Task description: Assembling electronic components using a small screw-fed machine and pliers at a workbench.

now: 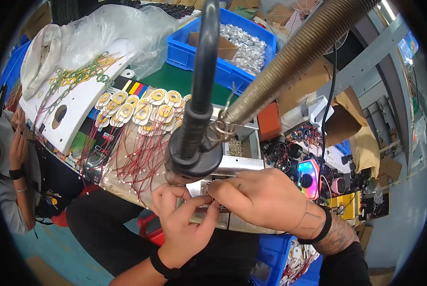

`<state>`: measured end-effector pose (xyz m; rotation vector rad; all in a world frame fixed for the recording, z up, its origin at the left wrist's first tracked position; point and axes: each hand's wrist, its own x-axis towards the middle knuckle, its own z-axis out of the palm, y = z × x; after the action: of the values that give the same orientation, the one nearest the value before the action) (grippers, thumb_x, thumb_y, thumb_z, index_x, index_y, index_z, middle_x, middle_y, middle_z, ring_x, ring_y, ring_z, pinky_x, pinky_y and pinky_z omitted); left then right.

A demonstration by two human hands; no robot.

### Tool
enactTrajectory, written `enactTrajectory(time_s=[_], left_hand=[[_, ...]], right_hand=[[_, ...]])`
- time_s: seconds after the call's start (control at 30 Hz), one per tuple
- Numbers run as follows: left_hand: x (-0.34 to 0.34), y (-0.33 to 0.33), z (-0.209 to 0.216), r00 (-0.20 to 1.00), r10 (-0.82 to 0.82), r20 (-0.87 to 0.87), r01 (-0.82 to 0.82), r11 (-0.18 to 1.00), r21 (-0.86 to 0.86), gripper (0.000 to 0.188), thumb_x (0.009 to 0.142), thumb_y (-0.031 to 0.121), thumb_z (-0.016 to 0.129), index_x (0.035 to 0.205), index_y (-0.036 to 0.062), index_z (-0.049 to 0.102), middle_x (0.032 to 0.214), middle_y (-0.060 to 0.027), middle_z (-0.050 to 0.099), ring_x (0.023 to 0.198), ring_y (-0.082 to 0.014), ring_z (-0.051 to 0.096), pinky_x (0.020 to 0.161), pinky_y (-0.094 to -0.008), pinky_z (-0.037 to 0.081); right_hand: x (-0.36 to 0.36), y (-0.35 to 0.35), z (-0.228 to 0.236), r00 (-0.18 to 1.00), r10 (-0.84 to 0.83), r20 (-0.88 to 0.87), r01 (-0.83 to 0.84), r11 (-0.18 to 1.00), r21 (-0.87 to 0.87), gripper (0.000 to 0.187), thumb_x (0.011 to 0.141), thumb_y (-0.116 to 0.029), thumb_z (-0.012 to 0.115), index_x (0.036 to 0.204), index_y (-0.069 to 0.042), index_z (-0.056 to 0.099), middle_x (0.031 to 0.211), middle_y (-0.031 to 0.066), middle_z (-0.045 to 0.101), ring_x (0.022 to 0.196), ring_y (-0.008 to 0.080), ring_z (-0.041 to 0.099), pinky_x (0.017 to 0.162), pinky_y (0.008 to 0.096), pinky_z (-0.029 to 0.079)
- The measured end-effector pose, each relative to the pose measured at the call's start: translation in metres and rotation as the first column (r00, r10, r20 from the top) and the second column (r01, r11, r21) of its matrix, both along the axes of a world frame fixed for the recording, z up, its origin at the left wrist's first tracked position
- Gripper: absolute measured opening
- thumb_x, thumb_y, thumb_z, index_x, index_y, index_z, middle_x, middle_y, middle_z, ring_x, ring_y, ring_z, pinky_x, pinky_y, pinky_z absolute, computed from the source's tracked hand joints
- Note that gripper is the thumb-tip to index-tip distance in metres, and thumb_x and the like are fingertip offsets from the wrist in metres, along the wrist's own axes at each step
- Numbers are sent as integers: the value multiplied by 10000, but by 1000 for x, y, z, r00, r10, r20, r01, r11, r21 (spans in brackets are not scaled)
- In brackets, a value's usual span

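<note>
My left hand [187, 221] and my right hand [266, 199] meet at the bench's front edge. The left thumb and fingers are pinched together against the right fingertips. Whatever lies between them is too small and hidden to make out. Just behind the fingertips, small metallic pieces [205, 186] show in part. Right above hangs a thick black cylindrical tool head [193, 155] on a black stem, covering part of the work spot. To the left lie several white round discs with yellow centres [165, 112], their red wires [132, 159] trailing toward my left hand.
A large coil spring [290, 62] slants over the bench. Behind stands a blue bin [180, 55] of whitish parts; another blue bin [282, 262] sits low at right. A lit speaker [309, 180] glows beyond my right hand. At left are a co-worker's hands [18, 148].
</note>
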<state>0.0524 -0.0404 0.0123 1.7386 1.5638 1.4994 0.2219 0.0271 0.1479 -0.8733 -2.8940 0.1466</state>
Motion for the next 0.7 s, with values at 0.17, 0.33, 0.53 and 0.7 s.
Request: enactTrajectory(time_s=[0.17,0.33,0.53,0.7], left_hand=[[-1,0,2,1000,6,-7,-6,1000,11,162,742,137,912,869,145,812,980,-46,527,1072,-302,491,942,-444,376],[0,0,-2,1000,-13,8,13,1000,26,171,749,138,915,883,150,810,986,-43,525,1072,-305,487,945,-446,372],[1,2,-1,1000,1,2,-1,999,38,172,750,130,914,883,153,808,981,-41,519,1065,-304,490,926,-437,381],[0,1,0,1000,-1,2,1,999,47,177,744,128,914,884,155,809,975,-38,518,1060,-303,492,924,-435,381]], right_hand=[[2,4,-4,997,-10,-83,8,1000,-28,330,908,-129,744,1224,-64,676,885,77,741,762,281,762,591,379,603],[12,5,-15,997,-35,-74,33,999,-36,285,892,-78,762,1174,-55,725,942,95,755,835,286,773,675,384,631],[19,8,-12,998,-19,-53,17,999,-28,248,873,-75,762,1120,-65,750,1003,68,744,885,260,766,697,372,632],[11,7,-11,1000,20,-10,-20,1000,8,238,869,-109,709,1100,-65,748,915,31,651,793,221,731,613,355,608]])
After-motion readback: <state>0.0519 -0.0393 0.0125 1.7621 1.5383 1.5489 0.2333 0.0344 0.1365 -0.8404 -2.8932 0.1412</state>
